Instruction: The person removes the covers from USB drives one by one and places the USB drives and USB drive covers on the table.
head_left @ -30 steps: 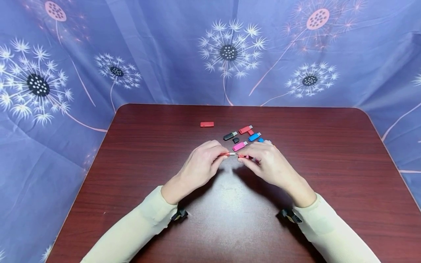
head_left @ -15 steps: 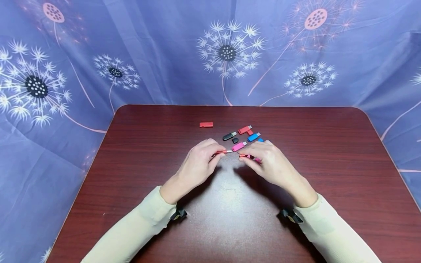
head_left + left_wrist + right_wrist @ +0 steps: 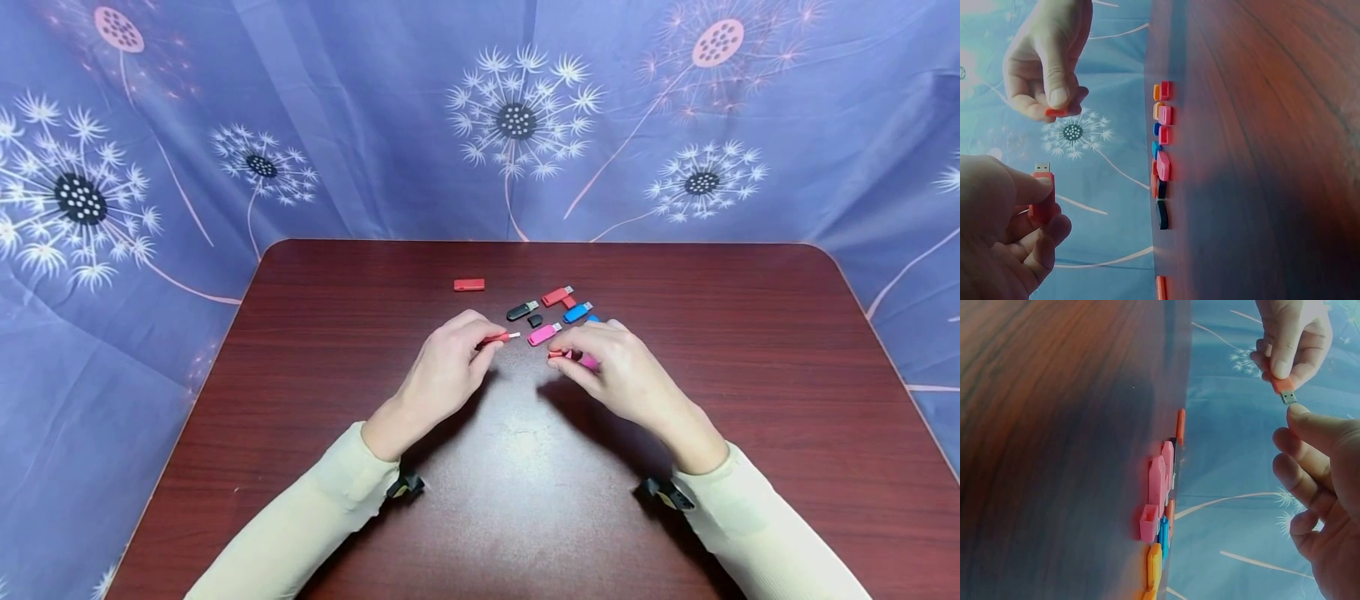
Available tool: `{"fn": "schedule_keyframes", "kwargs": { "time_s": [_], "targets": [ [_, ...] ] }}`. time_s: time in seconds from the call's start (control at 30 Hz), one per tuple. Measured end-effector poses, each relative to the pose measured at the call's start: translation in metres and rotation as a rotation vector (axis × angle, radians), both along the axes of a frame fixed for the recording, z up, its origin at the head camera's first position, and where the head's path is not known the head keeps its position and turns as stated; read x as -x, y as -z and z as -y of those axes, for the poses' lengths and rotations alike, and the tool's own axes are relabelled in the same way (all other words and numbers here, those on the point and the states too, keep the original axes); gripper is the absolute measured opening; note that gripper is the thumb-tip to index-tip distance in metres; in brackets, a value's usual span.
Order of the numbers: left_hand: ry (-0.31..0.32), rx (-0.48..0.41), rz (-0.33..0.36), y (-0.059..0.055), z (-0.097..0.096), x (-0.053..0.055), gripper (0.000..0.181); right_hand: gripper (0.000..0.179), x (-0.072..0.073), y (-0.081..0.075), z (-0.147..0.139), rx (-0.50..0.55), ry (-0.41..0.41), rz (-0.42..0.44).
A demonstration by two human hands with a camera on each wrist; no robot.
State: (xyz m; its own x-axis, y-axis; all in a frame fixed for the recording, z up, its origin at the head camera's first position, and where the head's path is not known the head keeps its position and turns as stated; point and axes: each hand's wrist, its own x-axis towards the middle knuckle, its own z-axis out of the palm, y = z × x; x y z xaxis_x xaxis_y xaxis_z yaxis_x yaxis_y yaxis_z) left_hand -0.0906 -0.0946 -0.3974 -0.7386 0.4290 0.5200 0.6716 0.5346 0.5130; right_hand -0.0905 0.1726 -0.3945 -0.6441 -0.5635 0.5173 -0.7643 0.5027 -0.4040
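My left hand [image 3: 442, 358] pinches a red USB stick [image 3: 1042, 203] between thumb and fingers, its metal plug pointing toward the other hand. In the left wrist view my right hand [image 3: 1054, 62] pinches a small red cap [image 3: 1055, 112] at its fingertips. Both hands are raised above the table, a gap between plug and cap. Beyond them lie a pink USB stick [image 3: 543, 334], a black USB stick [image 3: 522, 311] with its black cap [image 3: 535, 320], a blue USB stick [image 3: 577, 312] and a red one with plug bared. Part of a pink cap [image 3: 590, 362] shows by the right hand.
A red USB stick with its plug covered [image 3: 469, 285] lies apart at the back left. An orange USB stick [image 3: 1154, 565] shows in the right wrist view, hidden behind the right hand from above. A blue flowered cloth [image 3: 375, 125] hangs around the brown table [image 3: 315, 333].
My left hand has drawn left and slightly away with the red USB stick, widening the gap to the cap. My right hand has shifted slightly right, still pinching the cap.
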Motion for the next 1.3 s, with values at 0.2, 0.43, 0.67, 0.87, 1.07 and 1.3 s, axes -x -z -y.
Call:
{"fn": "schedule_keyframes", "kwargs": {
  "time_s": [0.2,0.43,0.67,0.87,1.07,1.3],
  "targets": [
    [-0.039,-0.009,0.013,0.003,0.003,0.003,0.016,0.019,-0.001,0.000,-0.001,-0.008,0.001,-0.001],
    [-0.079,0.018,0.036,0.003,0.006,0.006,0.016,0.021,-0.002,0.000,-0.002,-0.014,0.019,0.006],
    [-0.110,0.039,0.059,0.008,0.008,0.013,0.016,0.021,-0.003,-0.001,-0.003,-0.013,0.022,-0.004],
    [-0.127,0.072,0.092,0.012,0.010,0.019,0.018,0.024,-0.002,0.000,-0.005,-0.003,0.006,-0.030],
    [-0.149,0.091,0.134,0.017,0.013,0.026,0.018,0.024,-0.003,-0.001,-0.005,-0.013,0.016,-0.024],
    [-0.156,0.103,0.154,0.022,0.014,0.032,0.016,0.022,-0.003,0.000,-0.006,-0.022,0.037,-0.009]
  ]
}}
